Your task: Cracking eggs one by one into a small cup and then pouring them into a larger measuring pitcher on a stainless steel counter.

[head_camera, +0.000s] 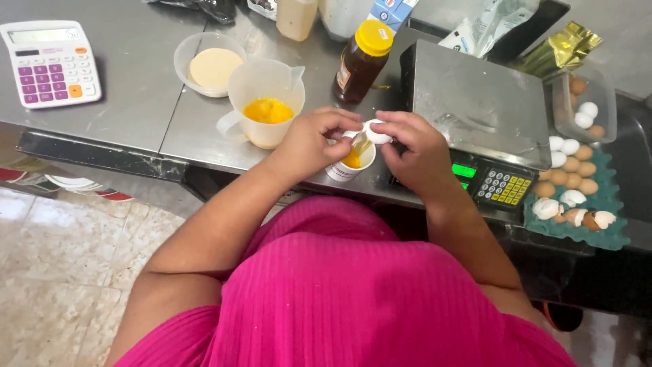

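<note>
My left hand [311, 141] and my right hand [414, 151] together hold a cracked white egg [375, 131] just above a small white cup [346, 170]. The shell is pulled apart and yolk and egg white run down into the cup. To the left of the cup stands a clear measuring jug [261, 92] with beaten yellow egg in its bottom. All of it sits near the front edge of a steel counter [136, 102].
A digital scale [475, 102] stands to the right, with a green egg tray [598, 228] of brown eggs and empty shells beyond it. Behind are a clear tub of eggs [584, 102], a yellow-capped brown bottle [362, 60], a bowl of pale cream [210, 64] and a calculator [51, 61].
</note>
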